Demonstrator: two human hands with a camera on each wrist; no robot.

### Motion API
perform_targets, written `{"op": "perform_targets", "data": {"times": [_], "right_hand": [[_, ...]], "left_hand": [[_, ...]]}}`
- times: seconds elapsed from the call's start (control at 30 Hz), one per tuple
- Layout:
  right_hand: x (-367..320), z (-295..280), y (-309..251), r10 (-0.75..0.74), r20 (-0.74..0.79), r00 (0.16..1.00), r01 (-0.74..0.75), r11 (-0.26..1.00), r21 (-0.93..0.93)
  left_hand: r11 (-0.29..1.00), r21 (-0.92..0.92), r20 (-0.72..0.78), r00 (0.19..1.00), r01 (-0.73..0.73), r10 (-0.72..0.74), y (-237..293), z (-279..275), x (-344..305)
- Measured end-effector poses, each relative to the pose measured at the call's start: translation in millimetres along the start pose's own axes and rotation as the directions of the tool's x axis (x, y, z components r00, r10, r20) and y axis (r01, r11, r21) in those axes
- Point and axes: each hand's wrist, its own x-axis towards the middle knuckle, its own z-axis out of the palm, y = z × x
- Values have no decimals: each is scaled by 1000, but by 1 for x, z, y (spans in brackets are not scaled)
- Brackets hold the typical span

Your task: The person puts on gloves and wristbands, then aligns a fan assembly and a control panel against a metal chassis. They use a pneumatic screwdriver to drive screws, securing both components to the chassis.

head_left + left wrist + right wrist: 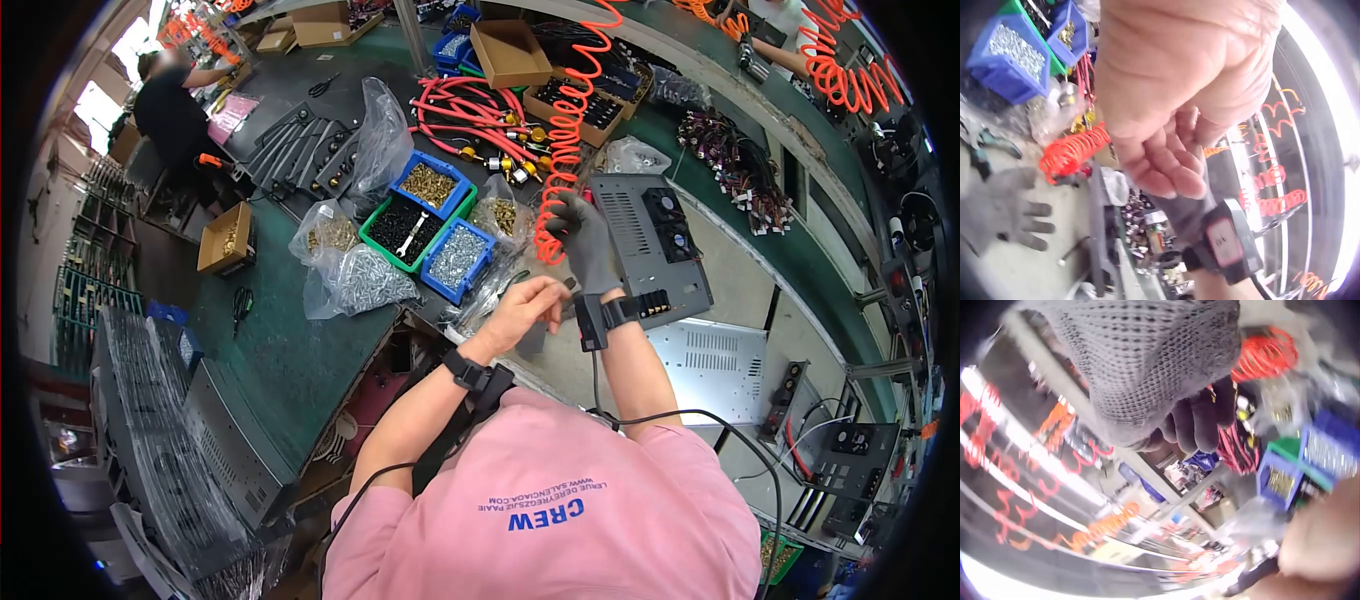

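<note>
My right hand (585, 240), in a grey knitted glove (1147, 369), is raised beside a hanging orange coiled hose (563, 150). Its fingers bend loosely, with nothing visible in them. My bare left hand (530, 308) hovers close to the right wrist, fingers loosely curled and no object showing between them. From the left wrist view, its fingertips (1188, 186) overlap the glove's cuff. A second grey glove (1004, 209) lies flat on the bench below, near dark-handled pliers (991, 147). A grey perforated metal panel with two fans (650, 240) lies right of the gloved hand.
Blue bins (458, 258) of small fasteners and bags of screws (370, 282) stand ahead to the left. Red hoses (470, 120) lie behind them. A silver vented plate (710, 365) is at the right. Another person (175, 120) stands at the far left.
</note>
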Motion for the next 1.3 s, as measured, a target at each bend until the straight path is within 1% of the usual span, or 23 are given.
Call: {"op": "perform_targets", "data": {"times": [0.07,0.1,0.13,0.17,0.2,0.23,0.27,0.33,0.47,0.53,0.6,0.67,0.7,0.73,0.8,0.97,1.07,1.13,1.17,1.2,1.23,1.27,1.3], "right_hand": [[2,-24,-3,-68,31,997,74,852,-518],[5,-42,2,-74,107,991,126,752,-647],[1,-58,12,-73,106,992,125,751,-648],[-11,-73,24,-130,280,951,309,400,-863],[-25,-83,34,-103,454,885,454,-25,-891],[-44,-78,36,71,516,853,520,-171,-837],[-64,-70,39,249,541,803,595,-294,-748],[-95,-81,64,319,770,553,822,-357,-443],[-104,-99,97,547,587,596,803,-389,-452],[-90,-110,106,458,545,702,712,-458,-532],[-85,-100,95,397,588,705,709,-427,-561],[-76,-83,84,214,441,872,483,-222,-847],[-69,-76,82,96,412,906,423,-217,-880],[-64,-72,78,94,414,906,424,-222,-878],[-57,-61,69,-101,374,922,386,151,-910],[-66,-33,58,-104,313,944,329,248,-911],[-81,-21,54,-193,487,852,522,241,-818],[-86,-17,52,-196,662,723,690,188,-699],[-86,-23,57,-168,694,700,714,177,-677],[-88,-25,57,-165,702,693,721,179,-670],[-90,-27,57,-79,633,770,634,212,-744],[-89,-26,56,8,556,831,539,233,-809],[-88,-22,56,11,567,824,549,235,-802]], "left_hand": [[997,65,-21,999,-29,30,-20,-27,-6],[991,132,-151,988,2,18,-32,-41,-9],[980,195,-279,960,39,18,-43,-52,-12],[980,193,-279,960,39,17,-52,-61,-15],[996,30,-375,925,78,-61,-61,-69,-20],[986,-136,-458,876,99,-151,-68,-76,-24],[986,-136,-466,872,98,-151,-73,-81,-24],[962,-272,-538,825,22,-171,-78,-87,-25],[933,-358,-566,803,-37,-185,-69,-86,-26],[928,-370,-573,795,-35,-198,-63,-87,-29],[931,-363,-547,818,-40,-178,-54,-84,-32],[935,-354,-523,836,-37,-165,-50,-81,-35],[952,-307,-466,872,2,-153,-47,-77,-38],[966,-257,-406,902,38,-144,-45,-72,-40],[978,-181,-374,913,101,-163,-39,-58,-42],[988,-81,-366,918,134,-155,-31,-25,-33],[989,-79,-451,881,122,-145,-37,-26,-20],[976,-136,-530,820,168,-215,-29,-36,-16],[926,-349,-518,794,143,-318,-25,-42,-15],[928,-349,-524,793,133,-311,-23,-47,-16],[814,-580,-405,862,15,-305,-25,-56,-16],[630,-774,-289,923,-69,-253,-29,-68,-16],[564,-823,-30,998,-60,61,-51,-92,-13]]}}
